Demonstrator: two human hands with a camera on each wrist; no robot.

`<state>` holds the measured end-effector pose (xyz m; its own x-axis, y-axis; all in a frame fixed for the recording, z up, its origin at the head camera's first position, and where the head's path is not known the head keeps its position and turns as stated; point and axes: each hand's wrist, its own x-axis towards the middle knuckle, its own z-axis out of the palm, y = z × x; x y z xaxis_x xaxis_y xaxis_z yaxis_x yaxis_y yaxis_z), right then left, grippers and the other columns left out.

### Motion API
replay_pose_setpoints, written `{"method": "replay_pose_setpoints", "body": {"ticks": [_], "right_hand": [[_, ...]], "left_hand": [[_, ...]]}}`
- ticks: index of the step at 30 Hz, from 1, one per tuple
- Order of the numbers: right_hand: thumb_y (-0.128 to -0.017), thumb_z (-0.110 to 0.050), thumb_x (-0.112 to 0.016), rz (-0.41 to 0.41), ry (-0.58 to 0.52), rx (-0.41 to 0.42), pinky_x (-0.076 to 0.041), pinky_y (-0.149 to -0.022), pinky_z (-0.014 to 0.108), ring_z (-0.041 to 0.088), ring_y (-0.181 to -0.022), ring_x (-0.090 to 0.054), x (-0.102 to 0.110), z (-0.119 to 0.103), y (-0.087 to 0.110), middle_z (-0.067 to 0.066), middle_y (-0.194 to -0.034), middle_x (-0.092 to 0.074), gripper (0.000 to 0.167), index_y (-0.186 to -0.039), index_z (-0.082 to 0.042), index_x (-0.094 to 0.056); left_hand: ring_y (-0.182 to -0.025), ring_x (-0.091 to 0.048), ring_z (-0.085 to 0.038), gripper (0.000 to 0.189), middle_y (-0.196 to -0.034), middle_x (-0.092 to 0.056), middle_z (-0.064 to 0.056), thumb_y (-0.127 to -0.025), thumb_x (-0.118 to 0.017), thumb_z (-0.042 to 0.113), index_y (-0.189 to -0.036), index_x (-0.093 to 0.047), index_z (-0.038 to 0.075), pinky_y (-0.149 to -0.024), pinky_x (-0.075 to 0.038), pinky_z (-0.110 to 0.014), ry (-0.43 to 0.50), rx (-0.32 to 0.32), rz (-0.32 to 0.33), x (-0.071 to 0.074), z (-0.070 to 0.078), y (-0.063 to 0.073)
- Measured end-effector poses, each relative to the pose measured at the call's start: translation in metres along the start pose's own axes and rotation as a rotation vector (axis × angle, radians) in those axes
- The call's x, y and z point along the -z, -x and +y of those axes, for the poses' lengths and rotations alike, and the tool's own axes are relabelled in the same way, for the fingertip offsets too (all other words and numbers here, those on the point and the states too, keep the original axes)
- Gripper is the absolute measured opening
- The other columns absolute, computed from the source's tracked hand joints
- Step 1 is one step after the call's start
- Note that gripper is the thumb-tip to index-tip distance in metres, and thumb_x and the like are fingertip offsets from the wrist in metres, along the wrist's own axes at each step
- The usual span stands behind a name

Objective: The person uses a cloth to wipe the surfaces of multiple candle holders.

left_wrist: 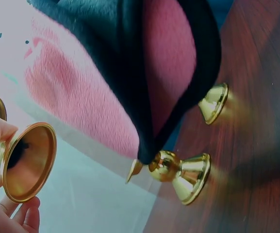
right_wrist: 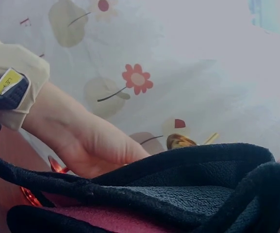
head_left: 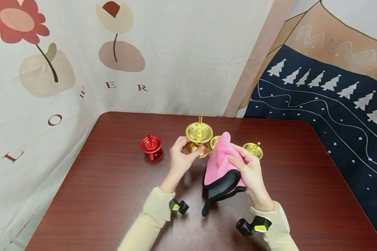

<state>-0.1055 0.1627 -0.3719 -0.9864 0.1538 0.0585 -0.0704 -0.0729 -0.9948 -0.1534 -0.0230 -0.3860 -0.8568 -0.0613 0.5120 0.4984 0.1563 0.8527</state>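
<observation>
My left hand (head_left: 179, 160) grips a gold candlestick (head_left: 198, 134) by its flared base, thumb in front. The left wrist view shows the hollow underside of that base (left_wrist: 35, 165), clear of the table. A pink cloth (head_left: 219, 162) with a dark grey reverse and black edging hangs from my right hand (head_left: 250, 170), pinched between thumb and fingers. It lies just right of the held candlestick. The right wrist view has the cloth's grey side (right_wrist: 178, 194) across the bottom, hiding most of the candlestick and the left fingertips.
A red candlestick (head_left: 153, 149) stands left of my left hand on the brown table (head_left: 113, 195). Behind the cloth, partly hidden, is another gold candlestick (head_left: 214, 141). One more gold candlestick (head_left: 253, 150) stands beyond my right hand. Printed curtains (head_left: 182, 69) hang behind the table.
</observation>
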Motion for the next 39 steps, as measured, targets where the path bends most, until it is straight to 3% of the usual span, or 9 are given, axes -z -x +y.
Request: {"method": "replay_pose_setpoints", "body": {"ticks": [2, 9, 14, 19, 27, 39], "right_hand": [[-0.085, 0.004, -0.061, -0.001, 0.000, -0.002, -0.052, -0.071, 0.021, 0.010, -0.081, -0.063, 0.002, 0.000, 0.001, -0.007, -0.096, -0.068, 0.032, -0.114, -0.008, -0.067], [-0.086, 0.003, -0.061, 0.013, -0.011, -0.008, -0.053, -0.071, 0.022, 0.011, -0.080, -0.064, 0.007, -0.001, 0.003, -0.006, -0.097, -0.068, 0.032, -0.115, -0.010, -0.067], [-0.085, 0.004, -0.062, 0.019, -0.008, 0.014, -0.053, -0.070, 0.021, 0.010, -0.079, -0.063, 0.009, -0.002, 0.004, -0.005, -0.095, -0.068, 0.031, -0.112, -0.010, -0.068], [-0.085, 0.004, -0.062, 0.022, -0.015, 0.023, -0.052, -0.069, 0.021, 0.009, -0.080, -0.063, 0.011, -0.002, 0.006, -0.005, -0.096, -0.069, 0.032, -0.110, -0.013, -0.069], [-0.085, 0.004, -0.061, 0.029, -0.028, 0.014, -0.053, -0.071, 0.022, 0.009, -0.081, -0.063, 0.014, -0.003, 0.008, -0.004, -0.095, -0.069, 0.031, -0.109, -0.014, -0.070], [-0.085, 0.004, -0.061, 0.034, -0.025, 0.008, -0.052, -0.071, 0.021, 0.008, -0.080, -0.063, 0.015, -0.002, 0.007, -0.005, -0.094, -0.069, 0.032, -0.106, -0.017, -0.071]], "left_hand": [[-0.077, -0.056, -0.036, 0.025, -0.083, -0.059, -0.024, -0.068, -0.077, -0.006, -0.091, -0.066, -0.009, -0.063, -0.048, -0.028, -0.010, -0.011, 0.015, 0.000, -0.005, -0.001], [-0.079, -0.058, -0.033, 0.026, -0.087, -0.061, -0.018, -0.069, -0.080, 0.000, -0.092, -0.068, -0.003, -0.063, -0.048, -0.038, -0.022, -0.014, 0.080, -0.006, -0.056, -0.001], [-0.082, -0.055, -0.027, 0.024, -0.088, -0.062, -0.012, -0.071, -0.080, 0.009, -0.091, -0.070, 0.003, -0.068, -0.044, -0.028, -0.086, 0.010, 0.114, -0.007, -0.073, -0.001], [-0.081, -0.048, -0.025, 0.024, -0.085, -0.063, -0.008, -0.069, -0.079, 0.014, -0.089, -0.070, 0.005, -0.067, -0.038, -0.028, -0.191, 0.017, 0.148, -0.007, -0.084, -0.001], [-0.076, -0.051, -0.025, 0.024, -0.079, -0.062, -0.009, -0.068, -0.080, 0.015, -0.086, -0.069, 0.003, -0.065, -0.039, -0.027, -0.221, 0.056, 0.173, -0.010, -0.095, 0.001], [-0.079, -0.051, -0.030, 0.026, -0.085, -0.067, -0.012, -0.066, -0.081, 0.015, -0.087, -0.070, 0.002, -0.073, -0.038, -0.045, -0.264, 0.121, 0.159, -0.012, -0.110, 0.003]]}}
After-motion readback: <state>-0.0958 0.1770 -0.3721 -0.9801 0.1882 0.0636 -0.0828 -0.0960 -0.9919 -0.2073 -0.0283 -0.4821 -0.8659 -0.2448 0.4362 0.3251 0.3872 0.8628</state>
